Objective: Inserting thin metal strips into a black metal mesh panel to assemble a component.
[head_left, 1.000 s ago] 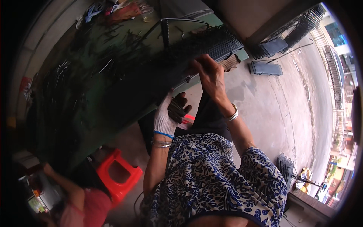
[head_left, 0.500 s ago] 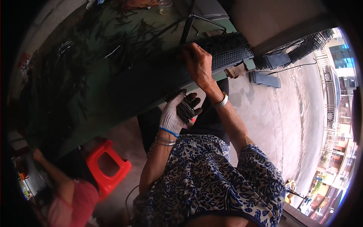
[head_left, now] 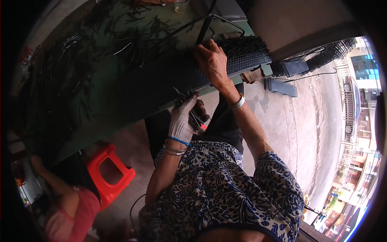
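Observation:
My left hand [head_left: 182,117], in a pale knitted glove with a blue cuff edge, is closed around a bundle of thin dark strips [head_left: 196,122]. Some strip ends poke out above its thumb, beside the near edge of a long dark panel [head_left: 250,60] full of small holes. My bare right hand [head_left: 213,66] is over this panel, its fingers bent and pressed together at the surface. Whatever they pinch is hidden from sight. Dark strips [head_left: 246,44] stand up like bristles along the panel's far side.
Loose dark strips [head_left: 141,44] lie scattered over the green table [head_left: 100,135]. A black metal frame [head_left: 206,28] rises behind the panel. Folded cardboard [head_left: 252,75] sits beneath its right end. At lower left are a red stool [head_left: 92,169] and another person [head_left: 76,213].
My left hand has turned, and strip ends now stick out above its thumb. My right hand has shifted slightly to the right and stays at the panel.

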`<move>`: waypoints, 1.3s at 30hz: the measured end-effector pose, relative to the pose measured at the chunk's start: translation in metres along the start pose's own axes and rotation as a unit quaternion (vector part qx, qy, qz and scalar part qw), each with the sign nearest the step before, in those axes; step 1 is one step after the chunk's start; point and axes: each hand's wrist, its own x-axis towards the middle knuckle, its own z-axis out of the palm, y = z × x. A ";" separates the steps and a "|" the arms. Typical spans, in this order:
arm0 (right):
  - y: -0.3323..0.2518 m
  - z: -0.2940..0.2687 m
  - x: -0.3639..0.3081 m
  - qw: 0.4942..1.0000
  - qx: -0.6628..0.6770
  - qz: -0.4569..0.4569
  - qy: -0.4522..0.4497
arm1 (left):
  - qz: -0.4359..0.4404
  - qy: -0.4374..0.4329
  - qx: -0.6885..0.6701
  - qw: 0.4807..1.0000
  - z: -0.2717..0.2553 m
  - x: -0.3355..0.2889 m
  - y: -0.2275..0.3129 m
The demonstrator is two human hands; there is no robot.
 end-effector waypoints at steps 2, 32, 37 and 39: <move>-0.002 0.003 0.002 0.999 -0.038 -0.008 0.011 | 0.040 0.002 0.006 0.999 -0.001 -0.002 0.004; -0.005 0.003 -0.003 0.997 -0.057 0.057 -0.007 | 0.096 -0.012 0.041 0.994 -0.005 -0.005 0.011; -0.006 0.006 -0.005 0.994 -0.109 0.001 -0.010 | 0.101 0.001 0.041 0.994 -0.003 -0.005 0.011; -0.011 0.002 -0.001 0.992 -0.122 -0.008 -0.023 | 0.085 -0.013 0.029 0.996 -0.001 -0.005 0.012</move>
